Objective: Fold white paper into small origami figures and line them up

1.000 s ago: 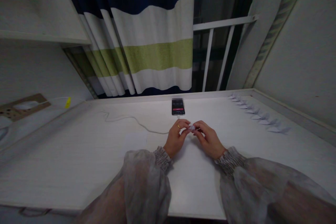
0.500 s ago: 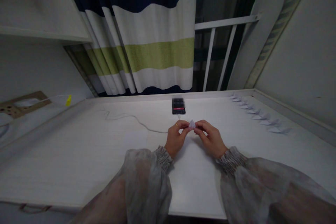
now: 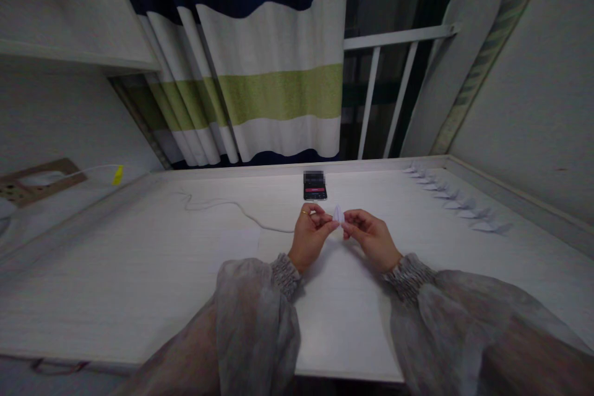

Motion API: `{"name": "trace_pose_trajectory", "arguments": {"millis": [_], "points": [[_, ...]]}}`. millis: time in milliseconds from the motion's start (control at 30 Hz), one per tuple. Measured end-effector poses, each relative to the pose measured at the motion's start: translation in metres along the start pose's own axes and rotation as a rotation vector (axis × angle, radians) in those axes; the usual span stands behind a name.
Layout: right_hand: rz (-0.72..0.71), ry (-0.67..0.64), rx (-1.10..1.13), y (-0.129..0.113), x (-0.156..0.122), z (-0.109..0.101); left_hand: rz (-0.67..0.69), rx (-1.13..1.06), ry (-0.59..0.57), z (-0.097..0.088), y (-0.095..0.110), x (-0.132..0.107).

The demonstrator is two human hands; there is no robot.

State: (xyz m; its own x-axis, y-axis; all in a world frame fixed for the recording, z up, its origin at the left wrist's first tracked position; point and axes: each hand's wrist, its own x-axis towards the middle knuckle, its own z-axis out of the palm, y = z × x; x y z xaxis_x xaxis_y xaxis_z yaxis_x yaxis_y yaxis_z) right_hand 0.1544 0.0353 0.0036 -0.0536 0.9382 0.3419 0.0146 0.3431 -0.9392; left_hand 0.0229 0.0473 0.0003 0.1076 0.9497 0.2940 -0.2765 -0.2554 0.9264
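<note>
Between my two hands, a small piece of folded white paper [image 3: 338,216] stands point up above the desk. My left hand [image 3: 312,235] pinches its left side between thumb and fingers; a ring shows on one finger. From the other side my right hand [image 3: 371,236] grips the lower right part of the paper with thumb and forefinger. Both wrists are in grey gathered cuffs. Fingertips cover the lower folds. Off to the right, several folded white paper pieces [image 3: 473,213] with pointed ends lie in a slanting row.
A phone [image 3: 315,187] lies just beyond my hands, and a white cable [image 3: 241,209] winds over the white desk [image 3: 116,284] to the left. A power strip [image 3: 44,180] is at the left wall. A striped curtain [image 3: 278,93] hangs behind the desk.
The folded paper has turned in my fingers and looks narrower and taller. My left fingers have shifted up slightly, spreading a little around it. Both hands still hold it.
</note>
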Motion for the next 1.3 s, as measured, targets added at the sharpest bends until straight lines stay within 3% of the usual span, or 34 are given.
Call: {"name": "trace_pose_trajectory", "arguments": {"millis": [200,367,700,833,1300], "points": [[0.100,0.015,0.138,0.003,0.004,0.001,-0.091,-0.090,-0.008,-0.001,-0.002,0.002],[0.095,0.028,0.156,0.004,0.005,-0.001,-0.149,-0.138,-0.043,-0.003,-0.007,0.003],[0.022,-0.078,0.120,0.003,0.002,-0.002,-0.156,-0.177,-0.039,-0.004,-0.004,0.002],[0.053,-0.117,0.170,0.001,0.003,-0.006,-0.173,-0.168,-0.056,-0.006,-0.004,0.001],[0.044,-0.104,0.209,-0.003,0.003,-0.007,-0.074,-0.135,-0.023,-0.005,-0.001,0.002]]}}
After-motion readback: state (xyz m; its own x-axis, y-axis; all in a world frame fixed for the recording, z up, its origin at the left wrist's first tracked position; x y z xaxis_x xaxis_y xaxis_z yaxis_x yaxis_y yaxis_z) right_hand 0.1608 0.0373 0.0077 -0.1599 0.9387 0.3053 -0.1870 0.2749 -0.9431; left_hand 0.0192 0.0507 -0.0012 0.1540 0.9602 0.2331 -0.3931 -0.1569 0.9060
